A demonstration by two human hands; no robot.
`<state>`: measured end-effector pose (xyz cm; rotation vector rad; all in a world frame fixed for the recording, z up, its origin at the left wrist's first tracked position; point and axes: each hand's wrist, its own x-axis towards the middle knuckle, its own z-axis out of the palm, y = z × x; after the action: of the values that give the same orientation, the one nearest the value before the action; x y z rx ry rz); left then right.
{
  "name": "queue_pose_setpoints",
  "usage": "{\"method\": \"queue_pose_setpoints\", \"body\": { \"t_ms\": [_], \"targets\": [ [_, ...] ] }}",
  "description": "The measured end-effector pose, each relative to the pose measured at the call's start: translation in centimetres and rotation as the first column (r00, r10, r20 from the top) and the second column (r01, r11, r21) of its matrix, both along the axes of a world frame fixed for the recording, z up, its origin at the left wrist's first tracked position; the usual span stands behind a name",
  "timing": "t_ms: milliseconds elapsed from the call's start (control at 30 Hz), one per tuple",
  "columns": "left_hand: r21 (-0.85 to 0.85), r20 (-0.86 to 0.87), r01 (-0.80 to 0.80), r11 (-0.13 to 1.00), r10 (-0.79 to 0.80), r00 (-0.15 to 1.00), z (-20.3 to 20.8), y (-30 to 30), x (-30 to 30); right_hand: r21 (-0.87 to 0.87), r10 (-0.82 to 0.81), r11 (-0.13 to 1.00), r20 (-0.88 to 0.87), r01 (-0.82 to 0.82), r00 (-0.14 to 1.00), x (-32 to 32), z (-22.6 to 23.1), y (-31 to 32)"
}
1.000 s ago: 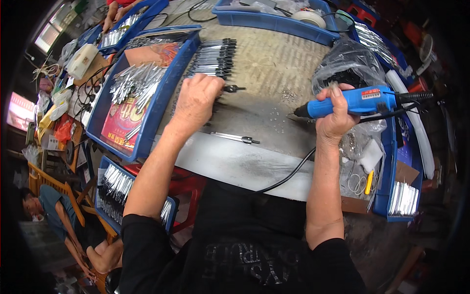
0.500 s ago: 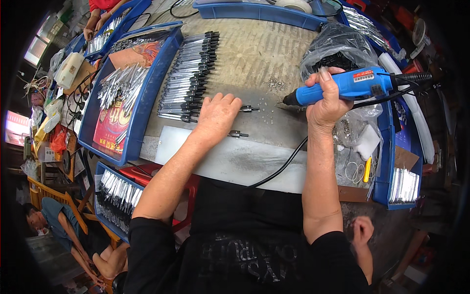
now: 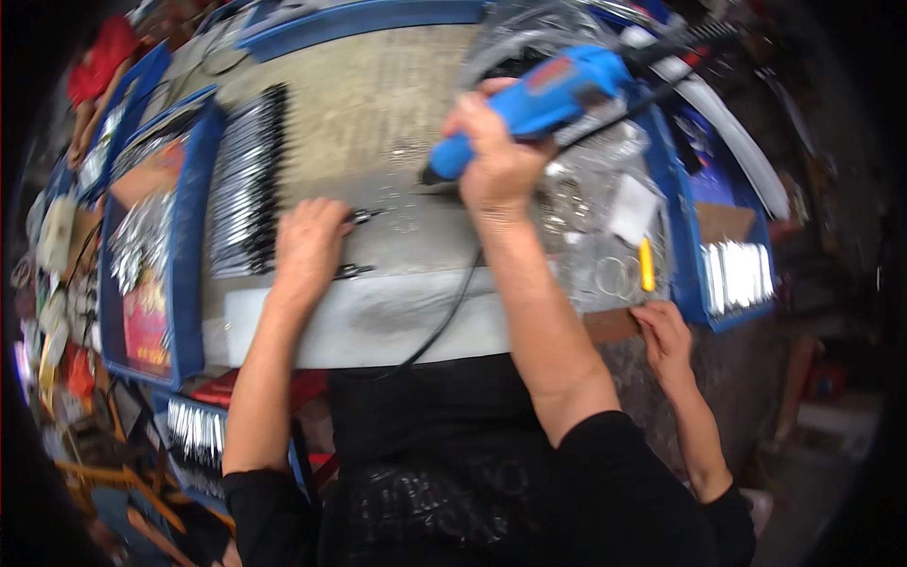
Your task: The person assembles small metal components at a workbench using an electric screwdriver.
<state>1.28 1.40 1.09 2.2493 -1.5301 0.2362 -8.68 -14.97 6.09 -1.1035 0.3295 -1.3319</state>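
Blue power tool (image 3: 546,93): beyond the white plate (image 3: 364,326), toward its right end, tilted, its black nose (image 3: 431,177) low on the left and its tail high on the right; blur hides whether the nose touches the table (image 3: 368,76).
Right hand (image 3: 498,159): beyond the white plate's right part, fingers and thumb wrapped round the tool's body.
Left hand (image 3: 310,244): beyond the white plate's left part, fingers bent down and near together; I cannot tell whether they pinch or merely cover the black-ended rod (image 3: 365,215) that juts out rightward.
Second rod (image 3: 354,271): just beyond the white plate, its black end showing past the left wrist.
Row of rods (image 3: 248,184): beyond the white plate's left end, silver shafts side by side, dark ends rightward.
Small bits (image 3: 408,149): scattered beyond the white plate's middle.
Black cord (image 3: 457,307): crossing the white plate.
Left blue tray (image 3: 186,312): left of the white plate, holding loose silver rods (image 3: 142,236).
Right blue tray (image 3: 688,241): well right of the white plate, silver rods in its near end.
Other person's hand (image 3: 666,337): right of the white plate, fingers bent; I cannot tell whether they pinch anything.
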Motion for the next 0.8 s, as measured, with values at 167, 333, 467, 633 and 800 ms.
{"method": "queue_pose_setpoints", "body": {
  "t_ms": [167,333,467,633,800],
  "targets": [
    [-0.008,-0.032,0.038,0.999,-0.038,0.999,0.2,-1.6,-0.7,-0.036,0.037,0.999,0.104,-0.034,0.994,-0.3,-1.0,-1.7],
    [-0.014,-0.052,0.023,1.0,-0.023,0.998,-0.2,-0.9,-0.5,-0.025,0.047,0.999,0.09,-0.045,0.995,0.5,-1.3,-1.3],
    [-0.009,-0.068,0.04,0.999,-0.041,0.997,-0.3,-1.1,-0.5,-0.132,-0.045,0.99,0.081,0.056,0.996,0.2,-0.7,-1.5],
    [0.01,-0.082,0.024,1.0,-0.024,0.996,-0.2,-1.0,-0.5,-0.128,0.07,0.989,0.018,-0.067,0.997,-0.3,-0.3,-1.6],
    [0.046,-0.09,0.033,0.998,-0.029,0.996,-0.2,-0.9,-0.3,-0.098,0.077,0.992,0.006,-0.076,0.997,-0.2,-0.3,-1.6]
  ]
}}
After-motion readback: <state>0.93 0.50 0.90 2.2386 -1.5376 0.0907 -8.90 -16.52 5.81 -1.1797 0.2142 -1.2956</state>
